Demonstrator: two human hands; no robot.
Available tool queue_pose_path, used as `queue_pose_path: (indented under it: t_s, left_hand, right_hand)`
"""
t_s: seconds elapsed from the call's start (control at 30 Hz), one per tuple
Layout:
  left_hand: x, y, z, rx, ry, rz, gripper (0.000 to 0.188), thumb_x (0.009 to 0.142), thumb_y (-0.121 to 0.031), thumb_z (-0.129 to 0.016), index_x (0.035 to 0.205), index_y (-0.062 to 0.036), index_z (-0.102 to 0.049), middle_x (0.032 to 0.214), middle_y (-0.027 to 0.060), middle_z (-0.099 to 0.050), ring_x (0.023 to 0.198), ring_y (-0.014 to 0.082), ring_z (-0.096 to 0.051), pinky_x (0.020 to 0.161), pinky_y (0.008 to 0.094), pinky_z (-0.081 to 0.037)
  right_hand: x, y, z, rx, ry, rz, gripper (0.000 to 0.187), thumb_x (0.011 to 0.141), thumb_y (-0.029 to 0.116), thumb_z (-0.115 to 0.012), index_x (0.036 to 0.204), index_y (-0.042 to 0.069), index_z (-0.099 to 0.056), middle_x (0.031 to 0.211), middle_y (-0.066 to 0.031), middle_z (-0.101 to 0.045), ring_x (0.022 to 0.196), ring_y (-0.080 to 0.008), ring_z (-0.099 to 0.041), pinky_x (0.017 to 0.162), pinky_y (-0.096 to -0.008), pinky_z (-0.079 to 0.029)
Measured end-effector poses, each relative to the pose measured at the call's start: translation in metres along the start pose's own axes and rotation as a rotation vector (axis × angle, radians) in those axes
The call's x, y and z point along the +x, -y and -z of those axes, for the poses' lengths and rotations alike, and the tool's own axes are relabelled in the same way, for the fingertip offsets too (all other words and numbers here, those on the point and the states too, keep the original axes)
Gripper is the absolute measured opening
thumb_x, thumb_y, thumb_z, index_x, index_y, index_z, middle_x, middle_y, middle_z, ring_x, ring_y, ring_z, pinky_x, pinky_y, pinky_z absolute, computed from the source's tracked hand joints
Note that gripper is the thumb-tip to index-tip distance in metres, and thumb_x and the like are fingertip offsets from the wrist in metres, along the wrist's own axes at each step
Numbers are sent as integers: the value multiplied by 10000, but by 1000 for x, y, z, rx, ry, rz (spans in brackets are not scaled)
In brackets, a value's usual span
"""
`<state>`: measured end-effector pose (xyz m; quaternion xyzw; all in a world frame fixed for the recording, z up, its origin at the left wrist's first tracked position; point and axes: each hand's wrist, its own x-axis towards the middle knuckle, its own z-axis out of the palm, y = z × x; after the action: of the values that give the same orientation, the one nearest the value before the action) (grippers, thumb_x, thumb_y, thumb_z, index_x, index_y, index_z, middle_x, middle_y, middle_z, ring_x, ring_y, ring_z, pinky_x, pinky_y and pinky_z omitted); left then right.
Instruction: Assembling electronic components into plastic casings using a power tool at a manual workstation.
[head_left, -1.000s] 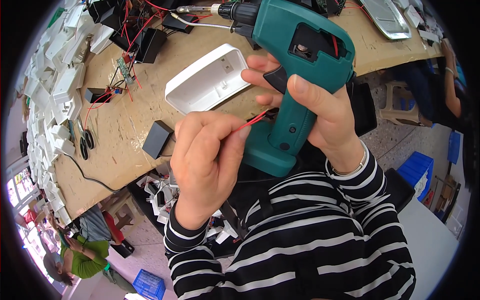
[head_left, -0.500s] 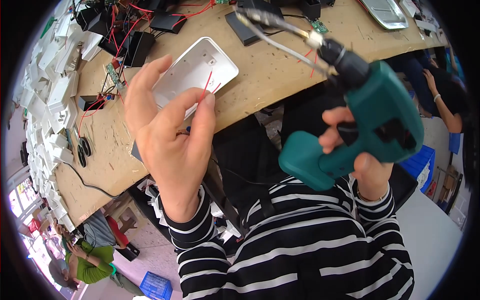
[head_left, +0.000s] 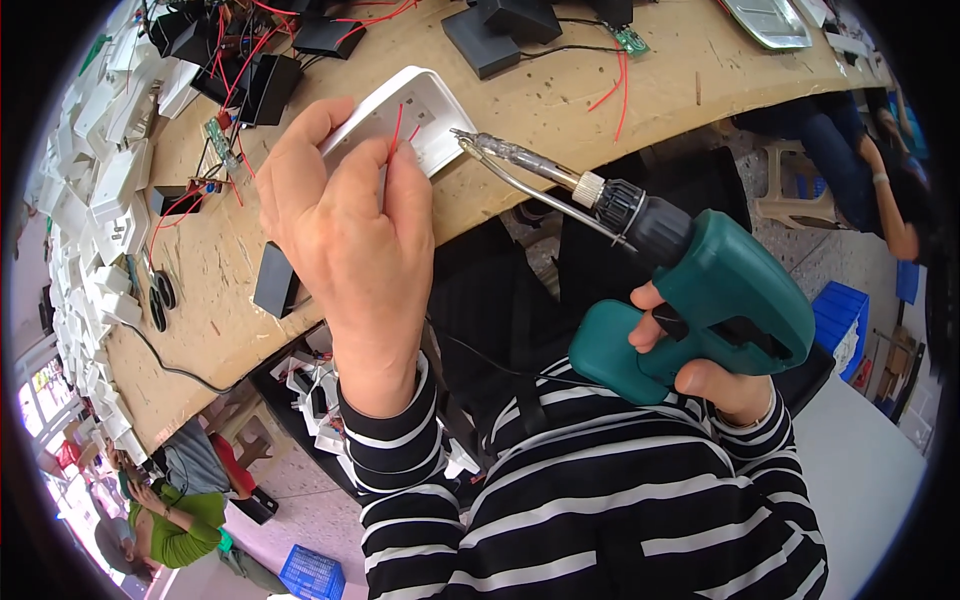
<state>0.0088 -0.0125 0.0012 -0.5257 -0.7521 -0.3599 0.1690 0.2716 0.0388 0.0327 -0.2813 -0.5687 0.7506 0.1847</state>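
My left hand (head_left: 350, 220) pinches red wires (head_left: 397, 130) between thumb and forefinger, their free ends sticking up. Its other fingers lie against a white plastic case (head_left: 425, 95), open side up, at the table's near edge. My right hand (head_left: 715, 375) is wrapped round the handle of a green soldering gun (head_left: 740, 290). The gun's metal tip and its thin curved feed tube point up-left, ending close to the right wall of the case; whether they touch it I cannot tell. Below my left wrist's side, a small black box (head_left: 274, 282) sits at the table edge.
White plastic cases (head_left: 110, 190) are heaped along the left. Black boxes (head_left: 480, 45) with red wires and a green circuit board (head_left: 632, 40) lie at the back of the wooden table (head_left: 670, 110). Scissors (head_left: 160, 300) rest on the left. Other people sit at both sides.
The soldering gun has come down and to the left, its tip now near the case. My left hand has shifted slightly, with the wires still pinched, and the black box beside it shows more.
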Motion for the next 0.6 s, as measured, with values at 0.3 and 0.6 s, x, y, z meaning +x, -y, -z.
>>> queue_pose_path:
  t_s: [0.3,0.6]
  left_hand:
    - [-2,-7,-8,135,-77,8,88,684,-76,-655,764,-39,-661,1034,82,-588,946,276,-514,818,370,-356]
    - [-2,-9,-8,145,-65,37,84,681,-75,-652,752,-34,-669,1045,83,-584,973,281,-503,827,377,-347]
  right_hand:
    - [5,2,-7,-5,-46,-5,669,768,304,-738,1250,-50,-439,1162,-192,-553,925,-200,-601,785,-333,-507]
    - [7,4,-10,-17,-62,-38,688,762,311,-744,1262,-42,-430,1155,-193,-559,912,-194,-605,771,-322,-507]
